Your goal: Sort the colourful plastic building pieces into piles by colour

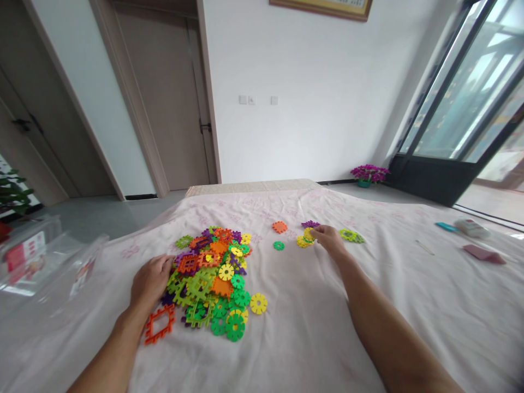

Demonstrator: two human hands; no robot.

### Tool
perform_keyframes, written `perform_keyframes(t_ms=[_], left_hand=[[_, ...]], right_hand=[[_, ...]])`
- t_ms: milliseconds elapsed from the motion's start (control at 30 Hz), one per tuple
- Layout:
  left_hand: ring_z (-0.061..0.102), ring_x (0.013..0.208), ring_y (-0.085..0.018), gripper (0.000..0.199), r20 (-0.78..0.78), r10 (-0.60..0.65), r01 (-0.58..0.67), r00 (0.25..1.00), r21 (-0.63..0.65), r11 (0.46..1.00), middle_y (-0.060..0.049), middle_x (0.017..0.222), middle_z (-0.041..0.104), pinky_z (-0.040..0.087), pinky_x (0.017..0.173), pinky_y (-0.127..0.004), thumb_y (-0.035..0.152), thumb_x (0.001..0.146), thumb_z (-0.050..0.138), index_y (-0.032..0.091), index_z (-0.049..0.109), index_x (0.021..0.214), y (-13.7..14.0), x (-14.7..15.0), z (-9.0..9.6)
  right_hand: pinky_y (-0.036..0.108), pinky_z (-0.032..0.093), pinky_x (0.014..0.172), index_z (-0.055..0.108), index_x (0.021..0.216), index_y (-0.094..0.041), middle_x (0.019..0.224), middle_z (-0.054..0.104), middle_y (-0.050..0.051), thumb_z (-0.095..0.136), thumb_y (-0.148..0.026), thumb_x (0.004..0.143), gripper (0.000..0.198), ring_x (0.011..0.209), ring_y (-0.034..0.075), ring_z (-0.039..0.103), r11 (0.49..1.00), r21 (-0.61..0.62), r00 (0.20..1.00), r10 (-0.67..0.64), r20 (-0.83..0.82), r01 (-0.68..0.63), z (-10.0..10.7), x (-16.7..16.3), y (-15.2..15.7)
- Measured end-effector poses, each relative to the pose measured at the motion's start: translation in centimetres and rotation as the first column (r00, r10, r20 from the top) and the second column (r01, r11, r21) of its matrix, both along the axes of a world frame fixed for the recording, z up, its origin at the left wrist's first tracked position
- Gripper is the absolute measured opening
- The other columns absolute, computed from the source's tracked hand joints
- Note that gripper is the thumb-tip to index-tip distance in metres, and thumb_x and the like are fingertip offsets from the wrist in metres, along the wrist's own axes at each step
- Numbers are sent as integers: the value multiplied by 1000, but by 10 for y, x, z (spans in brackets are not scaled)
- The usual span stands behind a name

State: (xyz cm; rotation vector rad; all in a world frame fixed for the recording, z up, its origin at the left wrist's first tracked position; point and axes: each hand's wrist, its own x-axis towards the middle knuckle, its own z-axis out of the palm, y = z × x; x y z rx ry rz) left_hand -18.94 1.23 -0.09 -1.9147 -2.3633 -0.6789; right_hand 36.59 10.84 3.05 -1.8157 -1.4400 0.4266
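One orange-red frame piece [157,337] nearest, flat on the pale pink cloth [295,327], just beside the large heap of plastic pieces [210,278]. By the heap's right edge, a loose yellow disc [258,310]. Against the heap's left side, the left hand [151,278], back upward, fingertips at the pieces; grip hidden, impossible to tell if open or closed on anything. Farther out, the right hand [328,240], thumb and fingers apparently pinching a small yellow disc [310,234], right at a yellow cluster [302,242].

Near that cluster, other spots by colour: a green disc [275,246], yellow-green pieces [347,235], an orange piece [279,226] and a purple piece [310,224]. Judging by so few apart and so many mixed together, an early stage: a handful parted by colour, nearly everything left in the heap, overlapping and likely awkward to pick singly.

At far left, clear plastic packaging [30,256]; at right, a dull-red folded item [485,254], a white packet [471,228] and a blue object [446,226], all well apart from both hands, nothing in the way. Beyond the cloth, magenta flowers [369,173], a brown door [159,103] and a white wall [295,142].
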Motion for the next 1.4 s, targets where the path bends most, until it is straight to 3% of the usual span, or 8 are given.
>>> perform_keyframes(t_ms=[100,333,567,900,1100,1400], left_hand=[[60,115,-24,48,8,-8,8,1000,5,1000,-7,127,67,43,94,-31,44,98,28,23,69,112,0,-1,0],[60,116,-23,46,8,-10,10,1000,10,1000,-7,126,68,43,95,-30,43,97,29,23,69,111,-1,0,0],[61,115,-23,47,15,-4,4,1000,9,1000,-7,126,68,44,92,-30,44,97,29,23,69,111,-1,1,1],[60,115,-24,48,9,-8,8,1000,8,1000,-7,127,67,44,93,-31,44,98,29,23,69,112,0,-1,-1],[61,114,-24,47,5,-2,2,1000,6,1000,-7,126,68,43,92,-30,44,98,30,23,70,112,0,-2,-2],[61,114,-24,49,-16,-7,7,1000,1,1000,-7,127,67,43,92,-31,44,98,28,22,69,113,1,-2,-2]], right_hand=[[24,39,53,74,81,-17,62,67,2,64,-42,71,29,58,16,59,999,-47,999,-16,-47,14,-3,4,-1],[24,35,47,72,75,-15,50,59,2,66,-48,74,33,48,14,53,1000,-13,992,22,-123,-24,5,-9,-5],[26,36,51,72,72,-18,53,63,3,69,-54,72,36,49,16,56,988,-149,994,-19,107,35,18,-9,-9],[28,35,60,72,68,-21,73,70,11,66,-60,77,40,68,22,62,969,-147,887,-112,447,197,32,5,-15],[30,37,63,73,72,-20,85,72,15,62,-62,80,44,77,25,64,959,-160,845,-118,522,233,38,10,-17],[28,34,60,74,71,-20,80,72,12,56,-62,84,47,72,22,62,966,-166,849,-84,522,198,46,3,-21]])
